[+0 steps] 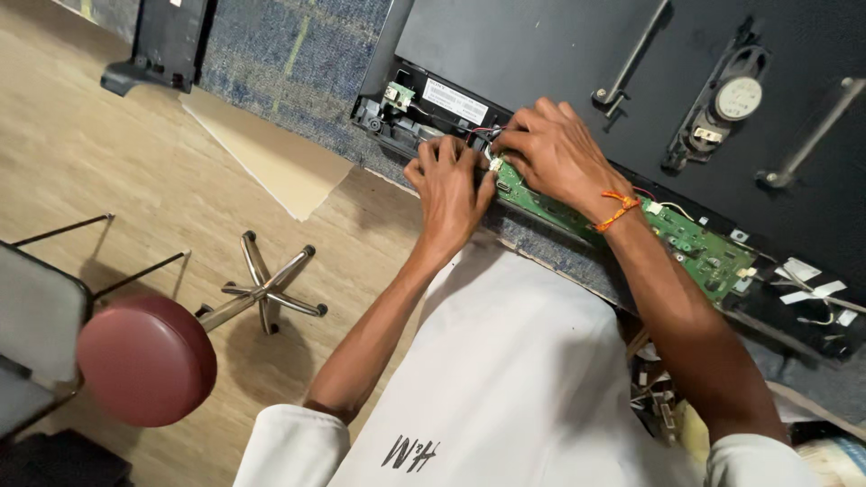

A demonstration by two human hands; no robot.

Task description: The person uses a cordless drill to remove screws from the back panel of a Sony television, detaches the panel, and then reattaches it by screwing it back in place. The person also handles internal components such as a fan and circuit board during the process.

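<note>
A work surface covered in blue-grey carpet (298, 63) is carrying a large black panel (541, 45) lying flat at the far right. A tan sheet of cardboard (271, 153) is jutting out from under the carpet's near left edge, over the wooden floor (90, 162).

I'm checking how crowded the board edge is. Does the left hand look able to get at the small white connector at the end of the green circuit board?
Probably yes. The left hand already rests beside the white connector at the green circuit board end; the right hand crowds it from above but leaves that side open.
</note>
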